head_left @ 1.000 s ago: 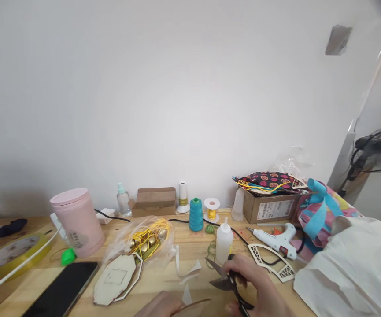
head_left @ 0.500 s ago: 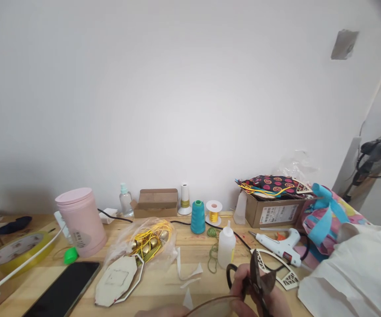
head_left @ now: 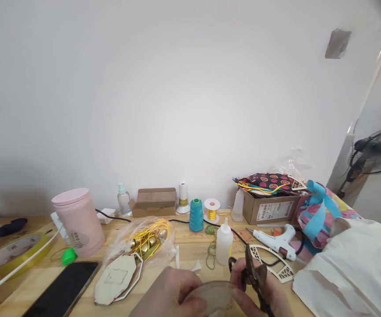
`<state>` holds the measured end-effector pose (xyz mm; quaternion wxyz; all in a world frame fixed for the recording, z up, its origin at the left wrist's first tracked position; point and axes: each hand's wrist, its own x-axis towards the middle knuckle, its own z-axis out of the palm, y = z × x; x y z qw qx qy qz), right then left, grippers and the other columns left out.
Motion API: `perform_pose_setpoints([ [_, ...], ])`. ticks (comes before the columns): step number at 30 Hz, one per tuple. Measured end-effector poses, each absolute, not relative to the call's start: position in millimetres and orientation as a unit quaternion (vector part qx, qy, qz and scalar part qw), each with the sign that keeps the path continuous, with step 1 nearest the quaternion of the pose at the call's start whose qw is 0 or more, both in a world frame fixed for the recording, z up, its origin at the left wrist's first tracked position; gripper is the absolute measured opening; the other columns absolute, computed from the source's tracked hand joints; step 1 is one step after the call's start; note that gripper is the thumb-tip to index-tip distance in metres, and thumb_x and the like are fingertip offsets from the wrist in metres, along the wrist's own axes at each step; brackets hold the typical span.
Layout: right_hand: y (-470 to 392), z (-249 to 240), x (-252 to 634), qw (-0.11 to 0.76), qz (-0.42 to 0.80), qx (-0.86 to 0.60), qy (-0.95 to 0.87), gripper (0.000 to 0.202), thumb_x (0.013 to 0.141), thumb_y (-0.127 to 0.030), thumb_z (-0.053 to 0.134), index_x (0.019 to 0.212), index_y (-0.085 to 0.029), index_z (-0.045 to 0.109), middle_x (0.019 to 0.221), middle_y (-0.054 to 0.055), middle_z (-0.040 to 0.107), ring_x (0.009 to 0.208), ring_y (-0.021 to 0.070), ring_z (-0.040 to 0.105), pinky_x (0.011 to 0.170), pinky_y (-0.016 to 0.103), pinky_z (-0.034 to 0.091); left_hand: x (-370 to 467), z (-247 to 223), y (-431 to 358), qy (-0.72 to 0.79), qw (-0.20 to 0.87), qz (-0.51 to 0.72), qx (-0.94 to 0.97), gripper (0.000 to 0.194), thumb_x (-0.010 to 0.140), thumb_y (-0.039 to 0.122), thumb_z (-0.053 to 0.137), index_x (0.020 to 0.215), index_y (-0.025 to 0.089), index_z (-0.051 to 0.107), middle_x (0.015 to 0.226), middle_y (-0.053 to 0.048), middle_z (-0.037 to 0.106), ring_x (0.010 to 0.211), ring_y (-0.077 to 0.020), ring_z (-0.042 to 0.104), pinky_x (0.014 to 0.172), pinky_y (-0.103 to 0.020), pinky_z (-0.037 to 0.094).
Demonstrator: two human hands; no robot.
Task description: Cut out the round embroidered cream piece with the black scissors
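I see a home craft corner: a wooden table against a plain white wall, crowded with a glue gun, thread spools, a tape roll, fabric-filled cardboard box and a fan nearby.

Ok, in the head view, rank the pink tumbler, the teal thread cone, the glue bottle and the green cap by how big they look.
Largest to smallest:
1. Pink tumbler
2. Glue bottle and teal thread cone: close in size; the bottle is nearer the camera, so unsure.
3. Green cap
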<state>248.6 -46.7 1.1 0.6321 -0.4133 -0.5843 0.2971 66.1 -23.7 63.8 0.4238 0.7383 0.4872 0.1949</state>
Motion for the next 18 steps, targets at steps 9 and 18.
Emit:
perform_pose_setpoints([
  [9,-35.8,4.4,245.5,0.493,0.321,-0.498,-0.637,0.036,0.069,-0.047,0.056,0.091,-0.019,0.06,0.058,-0.003,0.048,0.049,0.0117,0.043,0.046,0.024,0.034,60.0,65.7,-17.0,0.396,0.713,0.527,0.237,0.038,0.076,0.006,0.057,0.113,0.012,0.047,0.072,-0.004,0.072,0.063,-0.0113,0.066,0.058,-0.019,0.053],
  [18,-36.1,9.4,234.3,0.389,0.278,-0.546,-0.688,0.047,0.066,-0.056,0.057,0.094,-0.019,0.066,0.057,-0.001,0.053,0.051,0.0132,0.046,0.044,0.022,0.035,52.9,58.0,-13.3,0.373,0.682,0.538,0.326,0.051,0.07,0.02,0.066,0.115,0.017,0.042,0.085,-0.004,0.071,0.066,-0.0124,0.063,0.055,-0.022,0.054],
])
